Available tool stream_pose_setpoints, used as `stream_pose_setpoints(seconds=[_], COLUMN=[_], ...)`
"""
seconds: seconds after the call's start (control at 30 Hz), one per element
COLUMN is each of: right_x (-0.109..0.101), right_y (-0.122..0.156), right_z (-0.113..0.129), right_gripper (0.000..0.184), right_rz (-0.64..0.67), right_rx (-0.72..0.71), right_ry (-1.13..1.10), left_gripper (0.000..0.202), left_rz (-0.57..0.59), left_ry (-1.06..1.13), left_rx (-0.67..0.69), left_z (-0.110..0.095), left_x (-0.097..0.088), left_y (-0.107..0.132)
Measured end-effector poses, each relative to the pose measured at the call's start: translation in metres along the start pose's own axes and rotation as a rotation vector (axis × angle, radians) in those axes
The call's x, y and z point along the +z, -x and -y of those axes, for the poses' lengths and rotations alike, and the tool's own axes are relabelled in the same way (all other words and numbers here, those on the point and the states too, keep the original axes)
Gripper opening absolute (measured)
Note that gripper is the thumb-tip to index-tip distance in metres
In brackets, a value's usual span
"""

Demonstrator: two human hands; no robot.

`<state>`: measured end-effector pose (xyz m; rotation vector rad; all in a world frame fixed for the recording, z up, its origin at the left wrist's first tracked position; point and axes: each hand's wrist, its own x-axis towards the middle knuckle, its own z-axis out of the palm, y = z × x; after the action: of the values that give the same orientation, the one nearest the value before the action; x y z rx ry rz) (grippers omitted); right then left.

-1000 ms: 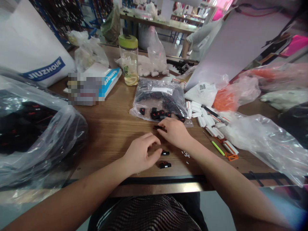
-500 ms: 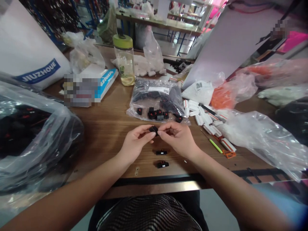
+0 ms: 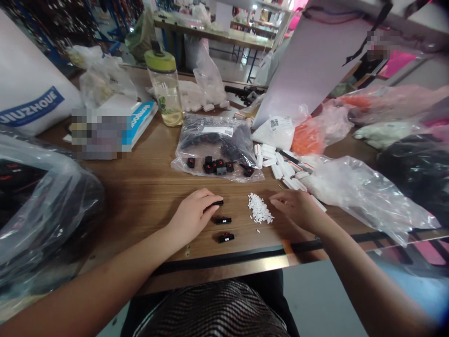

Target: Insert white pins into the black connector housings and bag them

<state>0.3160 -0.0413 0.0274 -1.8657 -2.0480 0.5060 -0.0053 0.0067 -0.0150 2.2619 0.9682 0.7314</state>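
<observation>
My left hand (image 3: 194, 210) is closed on a small black connector housing (image 3: 219, 202), held by thumb and fingers just over the table. Below it on the wood lie two similar black connectors, the upper connector (image 3: 223, 220) and the lower connector (image 3: 226, 238), each with two white dots on its side. Right of these is a loose heap of tiny white pegs (image 3: 258, 208), with a stray peg nearer the edge. My right hand (image 3: 296, 208) hovers just right of the heap, fingers loosely bent and apart, with nothing visible in them. It covers the spot where the green-handled pick lay.
A clear bag of black connectors (image 3: 213, 140) lies beyond my hands. White housings (image 3: 280, 164) and a plastic bag (image 3: 354, 192) are on the right. A bottle (image 3: 164, 89) stands at the back, and a large bag of black parts (image 3: 31, 196) is at left.
My hands have parted: the left keeps the black connector and has lowered, the right has moved rightward. The heap of white pegs, hidden behind my right hand before, now shows.
</observation>
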Motion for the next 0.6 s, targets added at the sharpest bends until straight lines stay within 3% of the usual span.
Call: stream_pose_setpoints(seconds=[0.23, 0.47, 0.6], right_x=[0.018, 0.017, 0.015], right_y=[-0.006, -0.012, -0.018], right_z=[0.003, 0.003, 0.002], right_gripper=[0.023, 0.022, 0.018], right_rz=[0.030, 0.064, 0.050], right_rx=[-0.037, -0.064, -0.152], right_ry=[-0.078, -0.041, 0.115], left_gripper=[0.010, 0.008, 0.009], left_rz=[0.052, 0.043, 0.032], left_ry=[0.014, -0.024, -0.048], left_rx=[-0.090, 0.025, 0.061], left_z=[0.000, -0.004, -0.002], left_x=[0.001, 0.006, 0.004], left_y=[-0.010, -0.008, -0.008])
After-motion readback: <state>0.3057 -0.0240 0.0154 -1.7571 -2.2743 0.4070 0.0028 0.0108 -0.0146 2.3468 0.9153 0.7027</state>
